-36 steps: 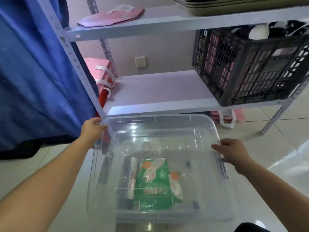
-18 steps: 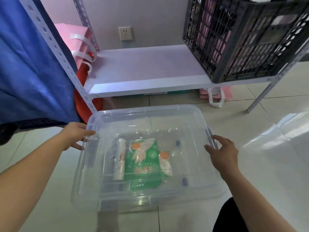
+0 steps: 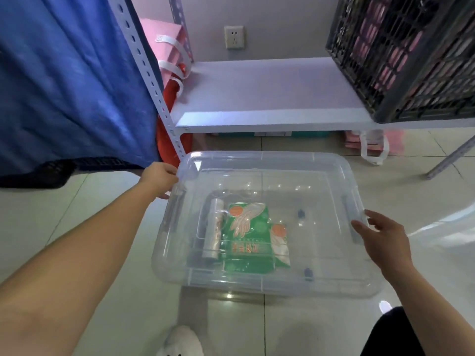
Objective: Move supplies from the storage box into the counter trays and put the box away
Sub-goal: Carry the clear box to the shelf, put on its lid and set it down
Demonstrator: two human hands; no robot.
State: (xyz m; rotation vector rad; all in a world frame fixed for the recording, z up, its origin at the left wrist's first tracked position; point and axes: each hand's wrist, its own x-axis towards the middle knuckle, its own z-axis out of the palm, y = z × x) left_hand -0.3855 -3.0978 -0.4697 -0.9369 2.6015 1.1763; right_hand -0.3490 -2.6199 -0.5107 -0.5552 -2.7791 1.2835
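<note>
A clear plastic storage box [image 3: 321, 173] with its clear lid on sits on the tiled floor in front of the low shelf. Through the lid I see a green packet of disposable gloves [image 3: 248, 237] and, just left of it, a roll of clear plastic bags [image 3: 213, 227]. My left hand [image 3: 159, 178] curls over the box's far-left corner rim. At the box's right side, by the latch, my right hand [image 3: 383, 240] has its fingers spread and holds nothing.
A low white shelf [image 3: 270, 98] stands behind the box, with a black lattice crate [image 3: 406, 55] at its right end. A perforated shelf post [image 3: 154, 91], a blue curtain [image 3: 64, 80] and pink bags [image 3: 167, 47] are at the left. My shoe [image 3: 180, 340] is near the box's front.
The box has come down from in front of the shelf to the floor. My right hand has let go of the right edge and spread its fingers; my left hand still grips the corner.
</note>
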